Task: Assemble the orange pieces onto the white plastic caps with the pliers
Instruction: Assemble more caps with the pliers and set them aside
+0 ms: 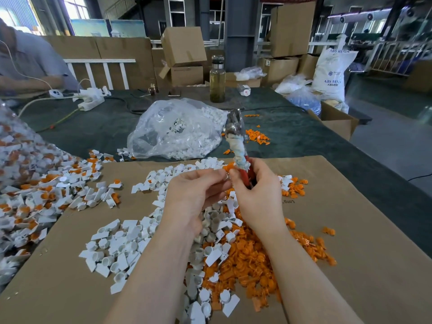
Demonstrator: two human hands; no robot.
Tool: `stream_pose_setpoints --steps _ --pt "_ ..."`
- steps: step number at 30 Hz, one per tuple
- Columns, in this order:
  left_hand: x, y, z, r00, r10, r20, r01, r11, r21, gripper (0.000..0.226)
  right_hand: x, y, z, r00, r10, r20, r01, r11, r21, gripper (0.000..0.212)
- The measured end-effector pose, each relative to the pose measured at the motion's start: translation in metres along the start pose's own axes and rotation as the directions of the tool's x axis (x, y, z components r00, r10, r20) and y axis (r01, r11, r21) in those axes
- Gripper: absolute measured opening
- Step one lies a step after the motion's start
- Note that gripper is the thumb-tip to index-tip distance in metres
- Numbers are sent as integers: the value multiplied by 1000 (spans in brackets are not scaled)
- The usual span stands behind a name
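My right hand (257, 197) grips the red handles of the pliers (236, 134), whose metal jaws point up and away over the table. My left hand (194, 195) meets it from the left, its fingertips pinching a small piece right beside the pliers' handles; the piece is mostly hidden by my fingers. Beneath both hands, loose white plastic caps (121, 251) are scattered over the brown cardboard sheet (364, 265). A heap of orange pieces (252, 260) lies to the right of the caps.
Assembled white-and-orange caps (42, 197) are piled at the left. A clear bag of white caps (177, 132) lies behind the cardboard, with a bottle (217, 80), power strip (91, 99) and cardboard boxes farther back. Another person sits at the far left.
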State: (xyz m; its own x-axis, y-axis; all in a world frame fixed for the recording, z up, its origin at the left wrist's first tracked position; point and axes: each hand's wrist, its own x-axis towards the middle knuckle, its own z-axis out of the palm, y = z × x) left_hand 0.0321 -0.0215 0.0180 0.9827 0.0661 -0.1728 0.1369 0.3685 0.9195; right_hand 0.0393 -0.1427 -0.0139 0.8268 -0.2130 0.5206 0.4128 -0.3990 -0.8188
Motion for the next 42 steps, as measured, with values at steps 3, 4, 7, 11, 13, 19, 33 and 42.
stream_pose_setpoints --steps 3,4,7,11,13,19,33,42 --pt "-1 0 0 996 85 -12 -84 994 72 4 -1 0 1 1000 -2 -19 2 1000 -15 10" --pt "-1 -1 1 992 122 -20 -119 987 104 4 -1 0 1 1000 -7 -29 6 1000 -26 9" --pt "0 -3 2 967 250 -40 -232 938 256 4 -1 -1 1 998 -25 -62 22 999 -47 8" --pt "0 -6 3 933 358 -37 -316 864 393 4 -1 -1 1 996 -43 -83 38 997 -61 13" --pt "0 -6 3 924 380 -44 -328 846 419 6 -1 -1 1 995 -45 -84 39 997 -63 13" --pt "-2 -5 5 910 413 -39 -352 820 452 14 -2 -3 2 994 -54 -95 49 997 -55 14" --pt "2 -8 4 912 400 -88 -319 830 457 10 1 -4 -1 999 -33 38 36 995 -91 17" --pt "7 -8 -3 900 426 -89 -335 808 485 12 5 -6 -6 978 71 195 -88 993 83 15"
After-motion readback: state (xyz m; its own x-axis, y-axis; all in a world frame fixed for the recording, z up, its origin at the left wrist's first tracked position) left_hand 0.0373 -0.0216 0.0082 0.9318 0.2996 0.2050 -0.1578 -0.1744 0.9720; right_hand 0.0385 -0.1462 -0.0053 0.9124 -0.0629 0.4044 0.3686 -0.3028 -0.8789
